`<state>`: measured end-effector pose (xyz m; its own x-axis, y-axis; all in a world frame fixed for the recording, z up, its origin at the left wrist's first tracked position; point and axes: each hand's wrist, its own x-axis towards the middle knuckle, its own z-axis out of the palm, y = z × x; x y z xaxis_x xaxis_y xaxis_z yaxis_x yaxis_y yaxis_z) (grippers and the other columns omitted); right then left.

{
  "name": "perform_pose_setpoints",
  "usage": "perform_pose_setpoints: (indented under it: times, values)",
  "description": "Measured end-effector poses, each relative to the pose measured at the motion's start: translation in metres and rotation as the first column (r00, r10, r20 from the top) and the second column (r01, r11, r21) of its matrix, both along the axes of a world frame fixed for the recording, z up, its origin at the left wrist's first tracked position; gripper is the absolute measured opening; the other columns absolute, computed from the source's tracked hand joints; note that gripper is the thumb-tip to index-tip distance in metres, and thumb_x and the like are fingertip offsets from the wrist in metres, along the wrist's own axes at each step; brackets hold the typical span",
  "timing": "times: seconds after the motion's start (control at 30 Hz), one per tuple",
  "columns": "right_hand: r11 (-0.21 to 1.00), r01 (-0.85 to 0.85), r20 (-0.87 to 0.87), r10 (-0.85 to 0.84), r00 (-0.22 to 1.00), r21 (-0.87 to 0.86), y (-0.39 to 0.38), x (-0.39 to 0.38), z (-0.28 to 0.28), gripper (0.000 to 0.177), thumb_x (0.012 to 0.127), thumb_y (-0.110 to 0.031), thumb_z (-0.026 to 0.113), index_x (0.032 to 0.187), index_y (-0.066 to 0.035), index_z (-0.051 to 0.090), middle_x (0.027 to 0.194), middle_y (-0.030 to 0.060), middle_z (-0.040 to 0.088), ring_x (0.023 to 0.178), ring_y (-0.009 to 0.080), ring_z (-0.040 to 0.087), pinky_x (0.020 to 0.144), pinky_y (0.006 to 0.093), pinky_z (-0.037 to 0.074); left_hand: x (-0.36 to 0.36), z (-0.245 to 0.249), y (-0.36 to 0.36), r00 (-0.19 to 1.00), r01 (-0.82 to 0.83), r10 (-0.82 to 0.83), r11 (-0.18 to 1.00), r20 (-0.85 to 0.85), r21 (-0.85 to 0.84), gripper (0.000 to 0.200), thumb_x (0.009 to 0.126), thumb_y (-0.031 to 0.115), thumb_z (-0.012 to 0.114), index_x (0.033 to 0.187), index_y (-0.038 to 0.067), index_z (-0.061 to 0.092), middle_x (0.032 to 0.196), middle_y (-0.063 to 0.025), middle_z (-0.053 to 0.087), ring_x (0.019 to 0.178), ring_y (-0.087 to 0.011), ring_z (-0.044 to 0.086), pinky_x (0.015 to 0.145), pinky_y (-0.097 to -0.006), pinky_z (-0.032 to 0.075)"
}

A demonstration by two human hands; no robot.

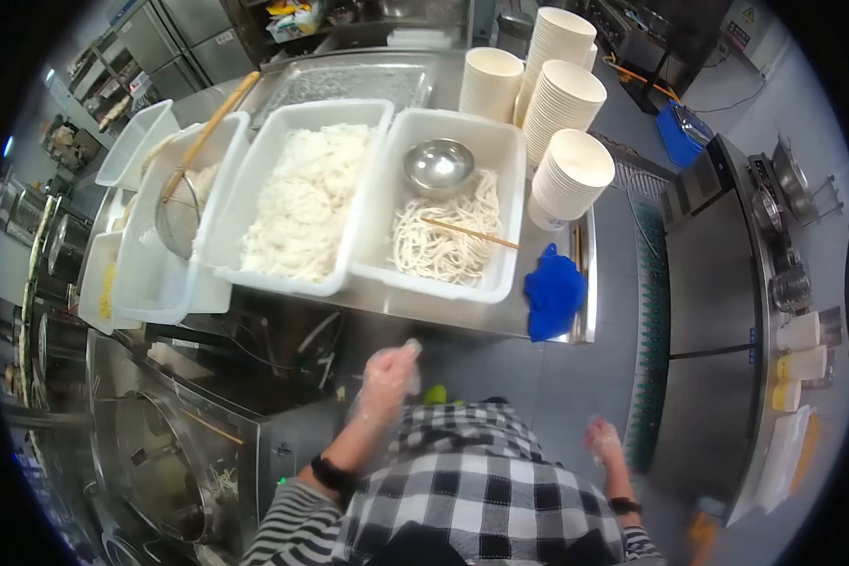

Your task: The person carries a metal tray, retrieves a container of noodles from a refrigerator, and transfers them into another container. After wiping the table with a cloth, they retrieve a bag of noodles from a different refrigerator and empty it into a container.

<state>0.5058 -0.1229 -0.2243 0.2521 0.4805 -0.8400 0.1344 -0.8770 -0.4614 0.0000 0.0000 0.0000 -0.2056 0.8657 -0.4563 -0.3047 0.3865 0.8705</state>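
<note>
My left hand [387, 375], in a clear plastic glove, is in front of the steel table's near edge, with its fingers curled together; what they hold, if anything, is too small to name. On the right, my right hand [602, 438], also gloved, hangs low over the floor and is blurred. Nearest beyond my left hand is a white tub of thick noodles [443, 247] with a steel bowl [439, 166] and chopsticks [469, 232] in it. Beside it stands a tub of thin white noodles [302, 203]. A blue cloth [555, 294] lies at the table's right corner.
Stacks of paper bowls [564, 99] stand at the table's back right. A wooden-handled strainer [181, 212] rests across a tub at the left. Cooking pots [165, 467] are at lower left. A steel counter [712, 274] lines the right side, past a green floor strip.
</note>
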Motion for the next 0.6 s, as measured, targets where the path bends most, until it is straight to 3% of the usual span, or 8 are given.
perform_pose_setpoints:
  times: [0.07, 0.1, 0.13, 0.27, 0.3, 0.43, 0.53, 0.6]
  values:
    - [0.866, -0.497, 0.165, 0.499, 0.851, -0.055, -0.066, 0.023, 0.009, 0.042, 0.08, -0.022, 0.054, 0.116, -0.007, 0.041, 0.093, 0.0116, 0.056, 0.084, 0.0213, 0.055, 0.067, 0.0368, 0.047, 0.022, 0.028, -0.001, 0.984, 0.172, -0.171, 0.985, 0.052, -0.019, 0.025, 0.08, 0.022, 0.057, 0.061, 0.006, 0.049, 0.055, 0.0001, 0.045, 0.05, -0.0097, 0.043, 0.047, -0.0247, 0.037]
    - [0.726, -0.678, 0.296, 0.626, 0.722, 0.116, 0.015, 0.024, -0.028, 0.026, 0.079, -0.021, 0.052, 0.102, -0.008, 0.05, 0.087, 0.0089, 0.059, 0.082, 0.0195, 0.056, 0.066, 0.0344, 0.047, 0.039, 0.019, 0.075, 0.985, 0.17, -0.171, 0.982, 0.001, 0.086, 0.025, 0.08, 0.022, 0.057, 0.061, 0.006, 0.049, 0.055, 0.0001, 0.045, 0.05, -0.0097, 0.043, 0.047, -0.0247, 0.037]
    - [0.543, -0.829, 0.399, 0.736, 0.546, 0.133, 0.0, 0.034, -0.005, 0.017, 0.079, -0.019, 0.049, 0.088, -0.009, 0.059, 0.08, 0.0063, 0.062, 0.079, 0.0176, 0.058, 0.065, 0.032, 0.046, 0.053, 0.025, 0.086, 0.942, 0.224, -0.184, 0.967, -0.279, 0.12, 0.023, 0.079, 0.021, 0.057, 0.063, 0.005, 0.051, 0.056, -0.001, 0.046, 0.052, -0.0113, 0.044, 0.049, -0.0258, 0.038]
    - [0.698, -0.716, 0.341, 0.67, 0.66, 0.014, 0.005, 0.066, 0.039, 0.017, 0.077, -0.018, 0.05, 0.088, -0.008, 0.059, 0.084, 0.007, 0.061, 0.081, 0.0171, 0.057, 0.067, 0.0305, 0.045, 0.051, 0.007, 0.214, 0.562, 0.43, 0.068, 0.827, -0.825, 0.361, 0.015, 0.077, 0.017, 0.057, 0.085, 0.004, 0.058, 0.08, -0.0094, 0.056, 0.074, -0.0172, 0.053, 0.067, -0.0301, 0.043]
    - [0.718, -0.696, 0.343, 0.655, 0.674, -0.002, 0.009, 0.083, 0.046, 0.017, 0.077, -0.018, 0.05, 0.088, -0.008, 0.059, 0.085, 0.0072, 0.06, 0.082, 0.0169, 0.056, 0.067, 0.0301, 0.044, 0.047, -0.006, 0.251, 0.286, 0.485, 0.299, 0.774, -0.91, 0.407, 0.026, 0.073, 0.022, 0.059, 0.093, 0.005, 0.058, 0.091, -0.0149, 0.057, 0.088, -0.0249, 0.054, 0.076, -0.0342, 0.042]
    - [0.734, -0.677, 0.365, 0.645, 0.672, -0.05, 0.041, 0.175, 0.066, 0.018, 0.075, -0.017, 0.051, 0.087, -0.007, 0.059, 0.088, 0.0079, 0.059, 0.083, 0.0163, 0.055, 0.069, 0.0287, 0.043, 0.046, -0.059, 0.342, -0.105, 0.484, -0.057, 0.869, -0.993, -0.101, 0.032, 0.067, 0.033, 0.059, 0.083, 0.005, 0.059, 0.092, -0.014, 0.058, 0.095, -0.0295, 0.052, 0.081, -0.0369, 0.04]
    - [0.727, -0.681, 0.372, 0.658, 0.654, -0.09, 0.08, 0.24, 0.084, 0.018, 0.074, -0.016, 0.052, 0.087, -0.006, 0.059, 0.091, 0.0085, 0.059, 0.084, 0.0159, 0.055, 0.071, 0.0276, 0.042, 0.049, -0.087, 0.373, -0.143, 0.061, -0.412, 0.904, -0.9, -0.424, 0.036, 0.064, 0.031, 0.061, 0.088, 0.005, 0.059, 0.093, -0.0145, 0.057, 0.092, -0.0291, 0.051, 0.08, -0.0352, 0.04]
    - [0.724, -0.68, 0.372, 0.666, 0.646, -0.117, 0.115, 0.271, 0.105, 0.018, 0.073, -0.016, 0.052, 0.087, -0.005, 0.059, 0.093, 0.0088, 0.058, 0.085, 0.0156, 0.054, 0.072, 0.0268, 0.042, 0.062, -0.057, 0.355, 0.026, 0.046, -0.279, 0.96, -0.96, -0.278, 0.033, 0.065, 0.03, 0.06, 0.086, 0.005, 0.059, 0.09, -0.0145, 0.057, 0.089, -0.0292, 0.051, 0.079, -0.0357, 0.039]
